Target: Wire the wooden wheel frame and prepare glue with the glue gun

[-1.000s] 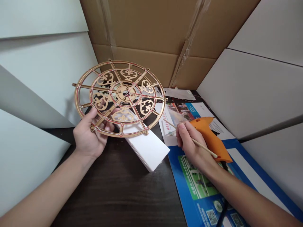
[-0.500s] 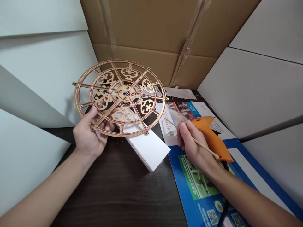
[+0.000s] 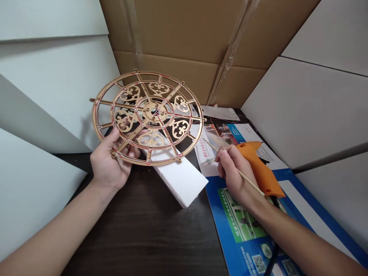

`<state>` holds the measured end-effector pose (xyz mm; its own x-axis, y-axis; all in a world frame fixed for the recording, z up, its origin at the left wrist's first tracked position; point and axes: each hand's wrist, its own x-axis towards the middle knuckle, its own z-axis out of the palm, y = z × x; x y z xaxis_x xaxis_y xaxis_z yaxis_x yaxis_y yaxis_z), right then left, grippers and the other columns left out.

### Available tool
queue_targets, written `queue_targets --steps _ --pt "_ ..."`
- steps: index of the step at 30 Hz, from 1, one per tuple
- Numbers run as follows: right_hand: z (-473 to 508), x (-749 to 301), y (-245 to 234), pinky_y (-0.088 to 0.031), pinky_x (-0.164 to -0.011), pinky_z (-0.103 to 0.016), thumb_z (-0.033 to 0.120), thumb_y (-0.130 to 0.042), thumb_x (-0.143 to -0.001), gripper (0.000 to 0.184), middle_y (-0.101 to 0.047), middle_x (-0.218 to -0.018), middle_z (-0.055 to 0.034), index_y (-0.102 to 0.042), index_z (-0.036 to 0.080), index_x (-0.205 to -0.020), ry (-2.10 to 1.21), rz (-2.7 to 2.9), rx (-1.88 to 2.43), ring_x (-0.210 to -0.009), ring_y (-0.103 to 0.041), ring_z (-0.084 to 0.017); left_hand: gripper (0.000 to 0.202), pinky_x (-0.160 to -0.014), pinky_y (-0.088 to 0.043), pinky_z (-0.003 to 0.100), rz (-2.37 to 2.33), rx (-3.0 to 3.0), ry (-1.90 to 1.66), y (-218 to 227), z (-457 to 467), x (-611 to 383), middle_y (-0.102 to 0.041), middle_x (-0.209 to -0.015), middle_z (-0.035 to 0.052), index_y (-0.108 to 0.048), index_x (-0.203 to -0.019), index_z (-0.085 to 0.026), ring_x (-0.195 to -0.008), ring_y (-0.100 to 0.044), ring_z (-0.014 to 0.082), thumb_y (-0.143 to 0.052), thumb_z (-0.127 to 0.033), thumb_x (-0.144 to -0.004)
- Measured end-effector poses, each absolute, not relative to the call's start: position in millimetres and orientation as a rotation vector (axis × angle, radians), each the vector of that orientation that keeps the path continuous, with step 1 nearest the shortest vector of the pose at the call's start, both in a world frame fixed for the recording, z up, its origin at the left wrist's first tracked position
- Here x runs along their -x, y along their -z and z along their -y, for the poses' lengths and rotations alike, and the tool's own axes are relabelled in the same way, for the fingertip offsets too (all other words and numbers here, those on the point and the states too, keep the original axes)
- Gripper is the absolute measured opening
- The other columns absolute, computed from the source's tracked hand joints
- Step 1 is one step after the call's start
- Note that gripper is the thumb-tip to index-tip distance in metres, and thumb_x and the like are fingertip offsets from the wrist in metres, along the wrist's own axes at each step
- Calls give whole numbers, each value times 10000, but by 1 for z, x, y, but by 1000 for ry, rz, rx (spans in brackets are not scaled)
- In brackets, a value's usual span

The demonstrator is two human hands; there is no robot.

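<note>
A round gold openwork frame (image 3: pixel 151 111), with spokes, scrollwork and thin red and white wires along its rings, is held tilted above the table. My left hand (image 3: pixel 112 165) grips its near left edge, thumb on top and fingers underneath. In my right hand (image 3: pixel 232 166) is a thin wooden stick (image 3: pixel 250 181), pinched between thumb and fingers. The stick's far tip points at the frame's right rim; whether it touches I cannot tell. Beneath the frame lies a long white box (image 3: pixel 184 180), partly hidden by it.
An orange glue gun (image 3: pixel 258 168) with a black cord lies beside my right hand on a blue printed sheet (image 3: pixel 214 203). A clear plastic bag (image 3: pixel 214 142) and a silvery packet (image 3: pixel 220 113) lie farther back. Cardboard (image 3: pixel 178 30) and white panels (image 3: pixel 324 96) enclose the dark table (image 3: pixel 138 230).
Little differs. The whole view has shifted slightly, and the stick has turned a little in my right hand. My left hand keeps its hold on the frame.
</note>
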<state>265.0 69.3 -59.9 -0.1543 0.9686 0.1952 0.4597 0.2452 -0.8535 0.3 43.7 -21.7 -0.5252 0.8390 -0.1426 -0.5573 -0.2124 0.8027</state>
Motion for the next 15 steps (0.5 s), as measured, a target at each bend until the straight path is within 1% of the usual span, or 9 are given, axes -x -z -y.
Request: queue_targets --steps 3,6,12,15 --pt "-69 -265 59 -370 -605 -312 575 -416 -1030 411 -530 -688 7 -520 215 -860 -796 1754 1310 -631 -492 -142 472 -366 -439 205 -1057 -403 -1872 22 -43 0 -644 -635 51 -677 -733 -148 -390 -431 108 -307 -171 -1027" --pt "-68 -265 58 -369 -612 -315 566 -416 -1034 403 -537 -701 7 -521 214 -868 -780 1745 1299 -639 -495 -141 471 -364 -448 219 -1060 -390 -1871 22 -44 0 -637 -615 43 -691 -748 -147 -375 -419 111 -312 -171 -1026" --pt "-67 -267 58 -373 -614 -319 545 -431 -1038 375 -560 -729 2 -538 216 -893 -737 1728 1264 -638 -492 -140 470 -363 -421 195 -1028 -402 -1874 22 -45 0 -664 -657 63 -717 -798 -138 -422 -471 106 -308 -158 -1027" --pt "-67 -267 58 -373 -618 -327 532 -450 -1034 344 -562 -755 -5 -529 221 -911 -725 1694 1205 -636 -487 -146 478 -379 -427 208 -1037 -403 -1856 21 -44 -1 -659 -640 48 -692 -761 -148 -401 -447 100 -302 -169 -1037"
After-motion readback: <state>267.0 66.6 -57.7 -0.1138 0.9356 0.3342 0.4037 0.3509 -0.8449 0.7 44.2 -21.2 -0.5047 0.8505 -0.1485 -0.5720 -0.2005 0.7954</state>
